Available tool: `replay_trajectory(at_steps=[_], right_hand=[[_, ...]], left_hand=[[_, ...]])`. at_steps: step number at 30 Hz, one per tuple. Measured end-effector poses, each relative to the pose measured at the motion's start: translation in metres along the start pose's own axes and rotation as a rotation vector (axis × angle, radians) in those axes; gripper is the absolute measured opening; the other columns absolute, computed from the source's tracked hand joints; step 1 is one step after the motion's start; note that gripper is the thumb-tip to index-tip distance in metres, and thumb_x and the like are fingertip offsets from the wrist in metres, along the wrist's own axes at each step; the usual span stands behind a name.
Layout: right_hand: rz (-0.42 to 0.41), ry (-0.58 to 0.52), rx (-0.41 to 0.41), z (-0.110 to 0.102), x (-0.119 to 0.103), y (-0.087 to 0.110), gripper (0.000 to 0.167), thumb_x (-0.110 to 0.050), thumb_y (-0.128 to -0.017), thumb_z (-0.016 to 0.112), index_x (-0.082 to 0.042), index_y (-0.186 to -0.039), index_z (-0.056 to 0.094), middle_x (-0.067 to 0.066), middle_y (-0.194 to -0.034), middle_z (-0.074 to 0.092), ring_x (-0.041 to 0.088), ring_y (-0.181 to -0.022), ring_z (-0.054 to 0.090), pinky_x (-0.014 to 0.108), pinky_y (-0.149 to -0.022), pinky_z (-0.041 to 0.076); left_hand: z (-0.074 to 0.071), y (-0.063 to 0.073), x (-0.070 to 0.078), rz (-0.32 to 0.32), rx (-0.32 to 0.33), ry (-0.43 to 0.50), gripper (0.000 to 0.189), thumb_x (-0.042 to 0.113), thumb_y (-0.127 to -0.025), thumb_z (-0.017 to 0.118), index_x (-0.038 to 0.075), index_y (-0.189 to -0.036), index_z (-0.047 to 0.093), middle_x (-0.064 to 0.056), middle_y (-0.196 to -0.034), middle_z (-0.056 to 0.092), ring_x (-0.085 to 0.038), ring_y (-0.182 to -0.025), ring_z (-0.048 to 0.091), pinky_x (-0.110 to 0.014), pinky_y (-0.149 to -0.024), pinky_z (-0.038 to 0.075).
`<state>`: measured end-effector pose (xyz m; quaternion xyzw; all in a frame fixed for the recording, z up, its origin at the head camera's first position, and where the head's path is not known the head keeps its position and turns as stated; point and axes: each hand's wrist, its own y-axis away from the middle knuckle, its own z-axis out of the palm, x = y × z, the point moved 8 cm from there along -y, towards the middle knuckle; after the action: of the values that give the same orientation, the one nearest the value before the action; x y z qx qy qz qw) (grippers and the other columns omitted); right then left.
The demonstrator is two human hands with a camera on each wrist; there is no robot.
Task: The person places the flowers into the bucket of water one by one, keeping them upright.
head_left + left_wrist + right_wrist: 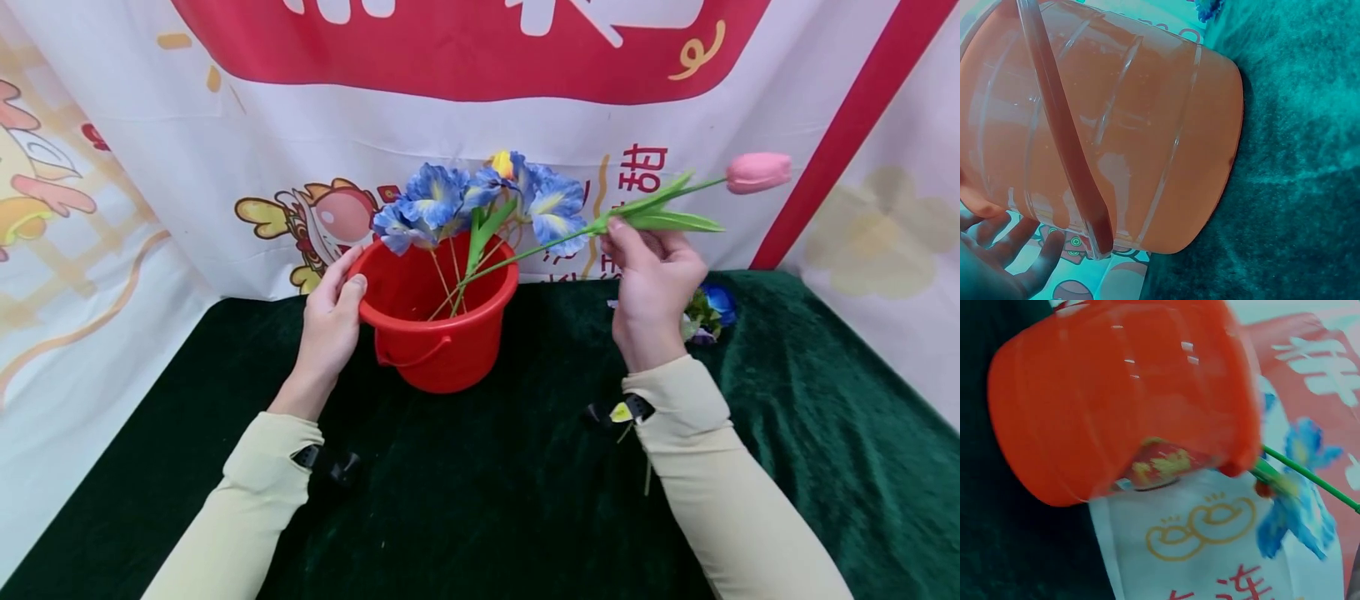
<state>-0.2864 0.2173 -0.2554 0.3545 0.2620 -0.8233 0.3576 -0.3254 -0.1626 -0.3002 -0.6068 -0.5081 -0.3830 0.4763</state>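
Evidently the pink tulip [759, 173] is pinched partway along its stem, by the leaves, in the right hand [654, 282]; bloom points outward, lower stem slants across into the mouth of the red bucket [461, 360]. That mid-stem hold probably leaves the lower end free to angle inward. Left hand [330, 317] grips the bucket's far side at the rim, likely as a brace against tipping. Bucket contents: blue flowers [433, 198] on thin stems, heads clear of the rim, plus a yellow bloom [502, 164] behind. Bucket handle [420, 361] hangs on the near side. Beyond the right hand, a flower bunch [718, 305] lies on the cloth-covered desk [480, 492].
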Motion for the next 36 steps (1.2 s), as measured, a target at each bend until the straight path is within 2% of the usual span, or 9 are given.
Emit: replay_trajectory(at_steps=[6,11,16,19,22,25,27,31,36], right_hand=[[-0.129,0.301,-0.109,0.036,0.017,0.016,0.022,-0.005,-0.087,0.084,-0.006,-0.109,0.082,0.003,-0.093,0.081,0.014,-0.085,0.075,0.024,-0.078,0.063],[-0.145,0.532,-0.204,0.056,0.037,0.028,0.02,-0.011,-0.088,0.084,-0.007,-0.107,0.083,0.006,-0.092,0.08,0.01,-0.082,0.068,0.022,-0.07,0.055],[-0.02,0.64,-0.256,0.064,0.058,0.038,0.027,-0.017,-0.089,0.085,-0.009,-0.114,0.082,0.009,-0.102,0.08,0.012,-0.085,0.071,0.022,-0.073,0.059],[0.086,0.613,-0.283,0.067,0.066,0.043,0.038,-0.016,-0.088,0.086,-0.01,-0.124,0.076,0.008,-0.115,0.08,0.015,-0.098,0.075,0.029,-0.085,0.065],[0.188,0.578,-0.301,0.065,0.07,0.045,0.048,-0.016,-0.087,0.088,-0.012,-0.132,0.069,0.005,-0.127,0.077,0.017,-0.112,0.074,0.035,-0.099,0.063],[0.261,0.563,-0.327,0.059,0.07,0.046,0.051,-0.02,-0.088,0.088,-0.016,-0.134,0.068,0.002,-0.129,0.076,0.016,-0.115,0.071,0.035,-0.105,0.06],[0.291,0.569,-0.347,0.053,0.067,0.045,0.048,-0.024,-0.088,0.088,-0.018,-0.132,0.07,-0.001,-0.122,0.076,0.014,-0.109,0.069,0.031,-0.101,0.059],[0.369,0.611,-0.378,0.038,0.057,0.038,0.044,-0.026,-0.087,0.089,-0.015,-0.127,0.071,-0.005,-0.105,0.072,0.012,-0.096,0.063,0.024,-0.082,0.054],[0.471,0.68,-0.391,0.01,0.036,0.02,0.051,-0.018,-0.091,0.085,-0.013,-0.139,0.069,-0.006,-0.109,0.068,0.01,-0.096,0.064,0.02,-0.079,0.056]], left_hand=[[-0.001,0.0,0.001,0.006,0.008,0.009,0.055,0.034,-0.115,0.041,0.027,-0.168,0.032,0.005,-0.169,0.044,-0.024,-0.149,0.052,-0.044,-0.121,0.047],[0.002,0.001,0.004,0.017,-0.001,0.03,0.056,0.033,-0.115,0.041,0.025,-0.169,0.031,0.006,-0.169,0.043,-0.023,-0.149,0.052,-0.042,-0.12,0.048],[0.004,0.001,0.005,0.014,0.0,0.029,0.055,0.033,-0.114,0.041,0.027,-0.168,0.033,0.005,-0.169,0.043,-0.023,-0.15,0.051,-0.042,-0.121,0.047],[0.004,0.001,0.005,0.003,0.003,0.025,0.054,0.034,-0.114,0.041,0.029,-0.168,0.033,0.004,-0.17,0.042,-0.023,-0.15,0.05,-0.044,-0.122,0.046],[0.004,0.001,0.005,-0.005,0.002,0.024,0.054,0.034,-0.114,0.041,0.03,-0.168,0.033,0.004,-0.17,0.041,-0.023,-0.151,0.049,-0.045,-0.123,0.046],[0.004,0.0,0.005,-0.006,0.002,0.022,0.054,0.034,-0.114,0.041,0.03,-0.168,0.033,0.004,-0.171,0.041,-0.023,-0.151,0.048,-0.045,-0.123,0.045],[0.003,0.0,0.005,-0.007,0.005,0.018,0.054,0.034,-0.114,0.041,0.03,-0.168,0.033,0.004,-0.171,0.041,-0.023,-0.151,0.048,-0.045,-0.123,0.045],[0.002,0.0,0.004,-0.009,0.011,0.012,0.054,0.034,-0.114,0.041,0.03,-0.168,0.033,0.004,-0.171,0.041,-0.023,-0.152,0.048,-0.045,-0.123,0.045],[0.0,0.0,0.002,-0.013,0.009,0.011,0.054,0.035,-0.114,0.041,0.031,-0.168,0.033,0.005,-0.171,0.04,-0.023,-0.152,0.048,-0.045,-0.123,0.045]])
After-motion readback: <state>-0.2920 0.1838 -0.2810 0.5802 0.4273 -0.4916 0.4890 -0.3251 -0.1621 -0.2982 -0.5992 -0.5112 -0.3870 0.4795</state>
